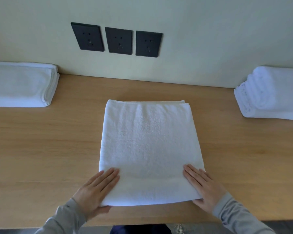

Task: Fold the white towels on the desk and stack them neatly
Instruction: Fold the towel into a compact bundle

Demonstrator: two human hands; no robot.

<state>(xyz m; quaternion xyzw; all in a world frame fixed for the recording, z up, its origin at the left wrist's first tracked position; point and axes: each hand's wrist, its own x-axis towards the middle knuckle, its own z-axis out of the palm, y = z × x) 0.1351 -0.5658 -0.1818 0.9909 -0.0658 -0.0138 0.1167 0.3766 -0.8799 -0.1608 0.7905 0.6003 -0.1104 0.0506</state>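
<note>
The left grip [98,190], a bare hand, lies with its fingers straight and close together on the near left corner of the towel [150,141]. The right grip [204,187] mirrors it on the near right corner. Both thumbs sit at the towel's near edge; I cannot tell whether they are tucked under it.

The towel lies flat in the middle of the table [41,149], already folded into a layered rectangle, with doubled layers showing at its far right corner. The step in hand looks like the start of another fold. The next move probably calls for pinching both near corners, lifting them evenly and carrying them to the far edge so the edges meet squarely.

The left pile [20,83] and the right pile [274,93] of folded white towels sit by the wall, well apart from the towel. Which one receives it is unclear. Three black sockets [118,40] are set in the wall. No brand, label or writing is readable anywhere.
</note>
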